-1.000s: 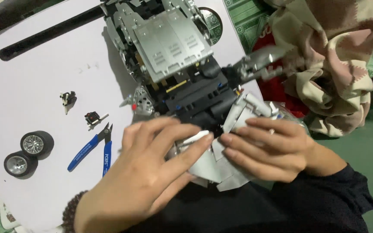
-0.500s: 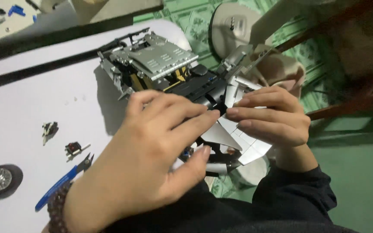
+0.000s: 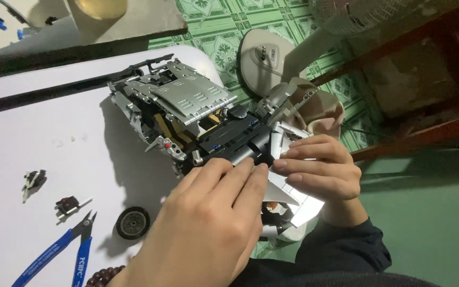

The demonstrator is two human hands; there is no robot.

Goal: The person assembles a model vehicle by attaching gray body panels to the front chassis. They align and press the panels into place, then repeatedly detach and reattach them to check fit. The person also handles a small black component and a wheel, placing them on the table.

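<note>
Broadly, a white table (image 3: 38, 138) fills the left of the view, with green patterned floor beyond it and a fan (image 3: 264, 64) standing on that floor near the table's far corner. On the table's right edge sits the model car (image 3: 187, 114), a brick-built chassis in grey and black with a ribbed silver panel on top; its near end hangs out over the edge toward the person. The left hand (image 3: 208, 223) lies flat over that near end, fingers together and stretched forward, pressing down on the black section rather than closing around anything. The right hand (image 3: 320, 172) curls from the side, its fingertips pinching a silver body panel (image 3: 293, 199) against the car just beside the left fingertips.

Judging from this, a panel is being seated. It would go best with the left hand keeping the chassis braced while the right pushes squarely along the pin line, not at an angle, since the overhang gives little support underneath.

Smaller things lie well apart on the left: blue cutters (image 3: 62, 252), a loose wheel (image 3: 132, 222) just beside them, two small dark sub-assemblies (image 3: 67, 204), and a bead bracelet (image 3: 104, 276) at the left wrist.
</note>
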